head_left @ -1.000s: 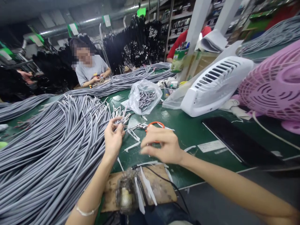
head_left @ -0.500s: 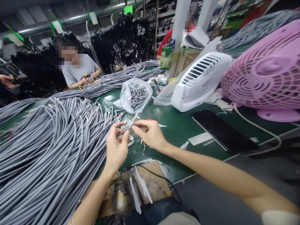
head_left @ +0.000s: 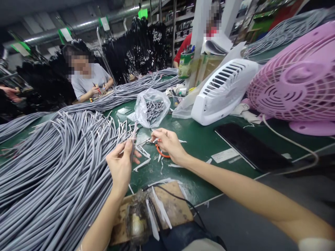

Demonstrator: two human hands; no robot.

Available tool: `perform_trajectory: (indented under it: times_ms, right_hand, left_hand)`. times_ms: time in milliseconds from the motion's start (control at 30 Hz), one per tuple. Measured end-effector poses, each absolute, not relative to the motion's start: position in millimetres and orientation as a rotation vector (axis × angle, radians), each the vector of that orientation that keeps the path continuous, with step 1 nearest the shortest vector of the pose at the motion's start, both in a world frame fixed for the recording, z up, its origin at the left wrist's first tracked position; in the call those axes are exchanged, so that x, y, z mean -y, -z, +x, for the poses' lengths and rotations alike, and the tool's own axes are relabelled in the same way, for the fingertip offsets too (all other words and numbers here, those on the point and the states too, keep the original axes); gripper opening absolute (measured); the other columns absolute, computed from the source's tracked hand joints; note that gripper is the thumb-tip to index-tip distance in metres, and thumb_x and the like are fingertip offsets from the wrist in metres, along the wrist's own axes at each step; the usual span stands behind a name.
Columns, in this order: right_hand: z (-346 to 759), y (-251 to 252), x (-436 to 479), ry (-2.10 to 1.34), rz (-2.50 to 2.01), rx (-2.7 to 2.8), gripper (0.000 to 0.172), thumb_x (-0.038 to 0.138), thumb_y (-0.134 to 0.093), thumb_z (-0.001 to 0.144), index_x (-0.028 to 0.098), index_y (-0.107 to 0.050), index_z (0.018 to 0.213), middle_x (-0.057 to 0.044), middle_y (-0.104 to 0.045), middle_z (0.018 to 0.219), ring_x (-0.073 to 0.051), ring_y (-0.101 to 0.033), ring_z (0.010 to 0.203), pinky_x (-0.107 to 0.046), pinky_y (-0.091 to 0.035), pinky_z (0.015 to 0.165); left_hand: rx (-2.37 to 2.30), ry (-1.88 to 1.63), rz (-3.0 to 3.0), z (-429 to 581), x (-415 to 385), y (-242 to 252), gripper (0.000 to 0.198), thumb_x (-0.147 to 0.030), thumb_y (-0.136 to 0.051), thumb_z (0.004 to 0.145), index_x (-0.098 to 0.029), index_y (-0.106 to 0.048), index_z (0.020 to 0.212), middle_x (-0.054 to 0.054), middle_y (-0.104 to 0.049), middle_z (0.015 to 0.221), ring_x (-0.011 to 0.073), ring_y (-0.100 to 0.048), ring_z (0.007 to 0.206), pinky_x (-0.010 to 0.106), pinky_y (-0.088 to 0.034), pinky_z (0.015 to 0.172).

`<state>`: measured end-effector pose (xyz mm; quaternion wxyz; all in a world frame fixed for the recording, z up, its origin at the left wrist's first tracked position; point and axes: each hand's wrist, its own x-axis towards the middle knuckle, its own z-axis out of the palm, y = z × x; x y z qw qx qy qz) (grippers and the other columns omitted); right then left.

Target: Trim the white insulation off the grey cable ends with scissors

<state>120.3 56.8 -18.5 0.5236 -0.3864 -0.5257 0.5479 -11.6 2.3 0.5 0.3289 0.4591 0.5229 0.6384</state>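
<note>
My left hand (head_left: 121,158) is closed on a grey cable (head_left: 134,134), pinched between thumb and fingers. The cable's pale, stripped-looking end points up above the fingertips. To the right, my right hand (head_left: 169,143) has its fingers closed on a pair of scissors with an orange handle (head_left: 162,153); the fingers cover much of them. Between the hands, white strips of scrap (head_left: 142,151) lie on the green tabletop. A large heap of grey cables (head_left: 65,167) with light cut ends spreads beside and under my left hand.
An open plastic bag (head_left: 154,108) of short grey pieces stands ahead. To the right are a white fan (head_left: 222,90), a pink fan (head_left: 293,83) and a black phone (head_left: 251,146). A wooden board (head_left: 175,202) sits at the near edge. A co-worker (head_left: 89,78) works across the table.
My hands have moved apart. The left has shifted left with the cable; the right has let go of the cable's end and taken hold of the orange-handled scissors.
</note>
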Motion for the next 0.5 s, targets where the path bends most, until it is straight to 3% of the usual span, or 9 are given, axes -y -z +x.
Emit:
perform_trajectory:
  times_ms: [67,167,300,433,500]
  right_hand:
    - [119,14,-49,-1.375,-0.769,1.318,0.030,0.042,-0.060,0.067,0.016,-0.059,0.082,0.000,-0.059,0.070,-0.008,-0.047,0.050,-0.019,-0.032,0.042]
    - [116,14,-39,-1.408,-0.703,1.493,0.044,0.036,-0.073,0.056,0.017,-0.058,0.093,0.000,-0.059,0.076,-0.007,-0.049,0.053,-0.018,-0.035,0.043]
    - [113,19,-38,-1.433,-0.709,1.499,0.030,0.037,-0.070,0.064,0.015,-0.059,0.082,0.003,-0.055,0.064,-0.007,-0.047,0.050,-0.020,-0.037,0.046]
    - [114,19,-46,-1.431,-0.743,1.367,0.033,0.040,-0.076,0.054,0.013,-0.059,0.065,0.001,-0.057,0.062,-0.010,-0.051,0.058,-0.024,-0.042,0.058]
    - [115,17,-47,-1.463,-0.733,1.309,0.035,0.041,-0.077,0.051,0.014,-0.058,0.060,0.002,-0.056,0.059,-0.009,-0.049,0.056,-0.023,-0.041,0.057]
  left_hand:
    - [-1.423,-1.624,1.217,-10,-2,-1,0.027,-0.040,-0.060,0.075,-0.014,-0.068,0.077,-0.002,-0.057,0.049,0.0086,-0.048,0.037,0.019,-0.038,0.036]
    - [-1.484,-1.643,1.338,-4,0,2,0.024,-0.037,-0.060,0.074,-0.014,-0.065,0.069,-0.001,-0.060,0.056,0.0102,-0.054,0.044,0.019,-0.043,0.042]
    - [-1.514,-1.544,1.367,2,0,8,0.022,-0.037,-0.054,0.078,-0.017,-0.058,0.071,-0.004,-0.055,0.048,0.0099,-0.050,0.035,0.019,-0.041,0.036]
    - [-1.507,-1.478,1.317,2,-2,11,0.023,-0.039,-0.052,0.080,-0.018,-0.052,0.073,-0.006,-0.049,0.045,0.0096,-0.049,0.031,0.019,-0.040,0.032]
    - [-1.481,-1.507,1.265,1,-4,12,0.024,-0.040,-0.051,0.081,-0.018,-0.049,0.071,-0.006,-0.051,0.050,0.0084,-0.048,0.030,0.018,-0.038,0.030]
